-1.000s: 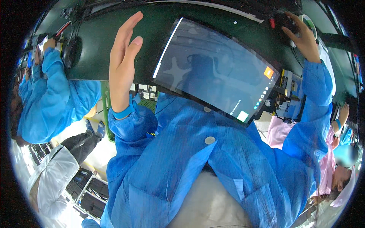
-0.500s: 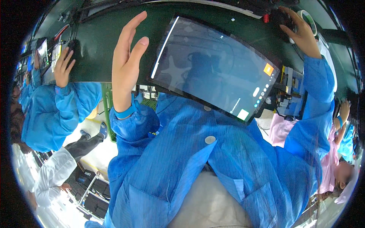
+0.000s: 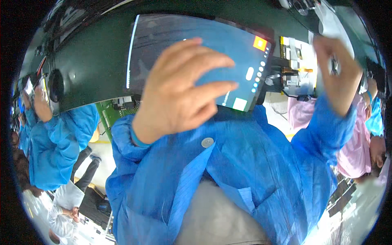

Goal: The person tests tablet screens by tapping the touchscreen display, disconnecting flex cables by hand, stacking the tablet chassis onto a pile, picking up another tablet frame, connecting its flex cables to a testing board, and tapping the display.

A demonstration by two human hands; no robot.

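Note:
A dark flat-screen display (image 3: pixel 163 30), lit up, lies tilted at the near edge of the bench. An orange square and a column of small round icons show along its right side. Over its left and middle part reaches my left hand (image 3: pixel 175 87), fingers stretched and apart, with nothing in it. Whether it touches the glass I cannot tell. My right hand (image 3: pixel 341 75) is to the right, beside an opened unit with pale and yellow parts (image 3: pixel 293 65). Motion blurs its bent fingers, and whether they hold anything cannot be made out.
The dark green bench top (image 3: pixel 90 69) runs behind and left of the display. A shiny metallic item (image 3: pixel 302 6) and a white strip (image 3: pixel 332 26) sit at the far right. Co-workers in blue (image 3: pixel 61 143) and pink (image 3: pixel 353 151) are on either side. A green rack (image 3: pixel 107 116) stands below the bench edge.
My left hand has swung right, from beside the display to over it. My right hand has come nearer and lower. The view has shifted, with the display now farther left.

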